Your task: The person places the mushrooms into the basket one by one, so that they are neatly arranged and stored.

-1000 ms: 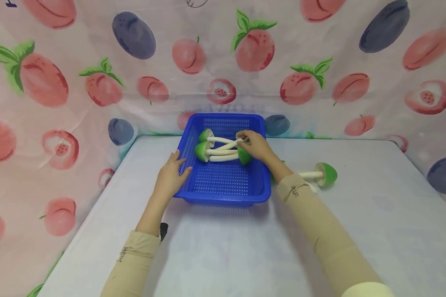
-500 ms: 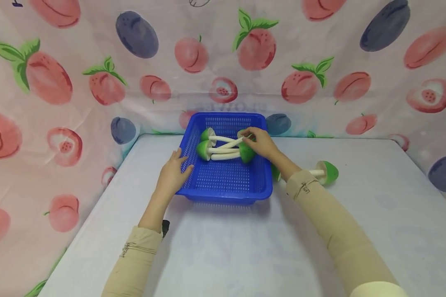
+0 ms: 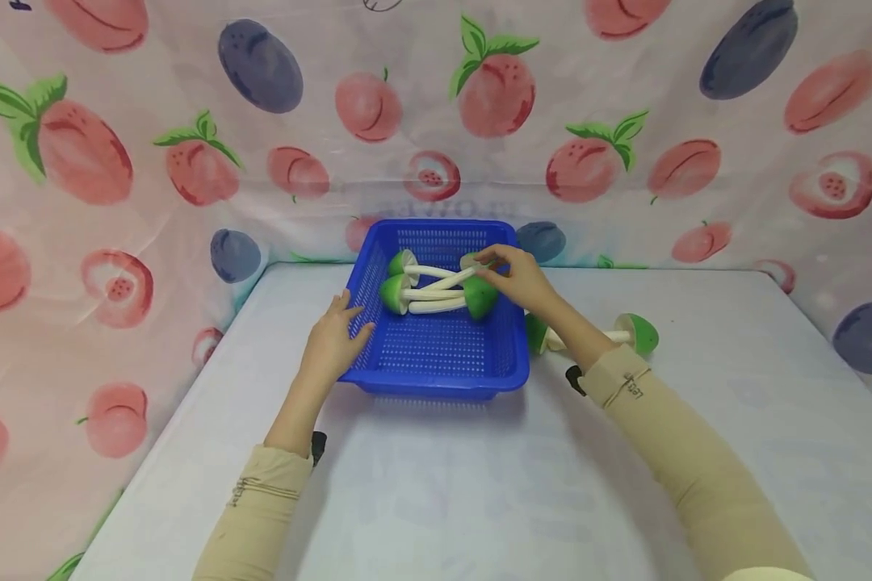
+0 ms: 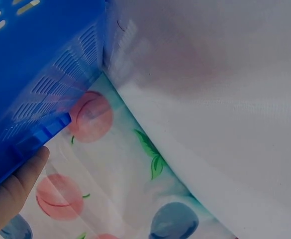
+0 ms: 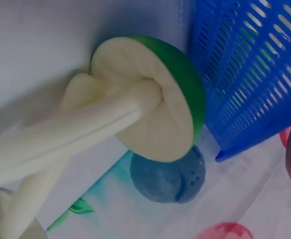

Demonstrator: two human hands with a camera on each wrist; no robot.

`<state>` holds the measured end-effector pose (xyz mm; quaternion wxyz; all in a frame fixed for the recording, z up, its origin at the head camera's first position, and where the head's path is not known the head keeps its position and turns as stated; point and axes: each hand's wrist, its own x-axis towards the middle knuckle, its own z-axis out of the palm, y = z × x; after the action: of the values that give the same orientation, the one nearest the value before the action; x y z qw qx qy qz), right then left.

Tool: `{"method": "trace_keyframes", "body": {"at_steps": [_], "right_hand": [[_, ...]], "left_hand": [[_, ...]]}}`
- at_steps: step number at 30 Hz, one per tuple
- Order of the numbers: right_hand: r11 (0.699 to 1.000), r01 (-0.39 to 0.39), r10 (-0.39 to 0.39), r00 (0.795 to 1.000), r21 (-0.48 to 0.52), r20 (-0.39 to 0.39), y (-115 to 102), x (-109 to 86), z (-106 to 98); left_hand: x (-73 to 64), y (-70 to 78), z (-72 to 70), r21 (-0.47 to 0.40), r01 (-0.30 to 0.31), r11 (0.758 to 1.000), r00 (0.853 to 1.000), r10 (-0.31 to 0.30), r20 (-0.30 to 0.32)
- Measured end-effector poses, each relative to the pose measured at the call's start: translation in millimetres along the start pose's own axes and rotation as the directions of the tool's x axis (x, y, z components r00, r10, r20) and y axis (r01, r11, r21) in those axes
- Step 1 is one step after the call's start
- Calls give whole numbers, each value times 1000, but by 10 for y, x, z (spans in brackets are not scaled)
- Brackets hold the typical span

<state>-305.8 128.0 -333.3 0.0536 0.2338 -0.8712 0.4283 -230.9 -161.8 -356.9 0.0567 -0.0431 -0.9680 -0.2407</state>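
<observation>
Several toy mushrooms with green caps and white stems lie together in a blue plastic basket [image 3: 436, 383], among them a left-hand mushroom [image 3: 392, 294] and a right-hand mushroom [image 3: 481, 298]. My left hand [image 3: 329, 343] holds the basket's left rim, thumb inside; in the left wrist view a finger [image 4: 33, 167] lies along the outside of the rim. Over the basket's right side, my right hand [image 3: 519, 278] has its fingers parted beside a stem end [image 3: 471, 273]. Only part of that hand shows at the edge of the right wrist view.
To the right of the basket, more toy mushrooms lie on the white table [image 3: 734, 436], partly behind the right forearm; one green cap [image 3: 638, 334] shows there. The right wrist view shows crossed stems and a large mushroom cap [image 5: 185, 84] beside the basket. A fruit-print cloth [image 3: 436, 97] hangs behind.
My right hand has drawn slightly right and its fingers have parted from the stem end. The mushrooms in the basket lie much as before. My left hand stays at the rim.
</observation>
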Motion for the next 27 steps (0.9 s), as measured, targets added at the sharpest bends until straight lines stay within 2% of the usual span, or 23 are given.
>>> {"method": "trace_keyframes", "body": {"at_steps": [7,12,20,27], "right_hand": [[999,-43,43,999,2,15,-76,-132,-201],[996,-86,86,996,5,34,-9,-254,-352],[998,-48,49,998,-36,31,174,-427,-453],[995,-75,78,996,-65,43,252,-629,-492]], "left_hand": [[-5,-14,7,5,4,1000,1000,-4,1],[3,-11,-11,16,4,1000,1000,-4,8],[11,-13,-24,17,14,1000,1000,-14,20],[5,-14,-10,6,10,1000,1000,-10,18]]}}
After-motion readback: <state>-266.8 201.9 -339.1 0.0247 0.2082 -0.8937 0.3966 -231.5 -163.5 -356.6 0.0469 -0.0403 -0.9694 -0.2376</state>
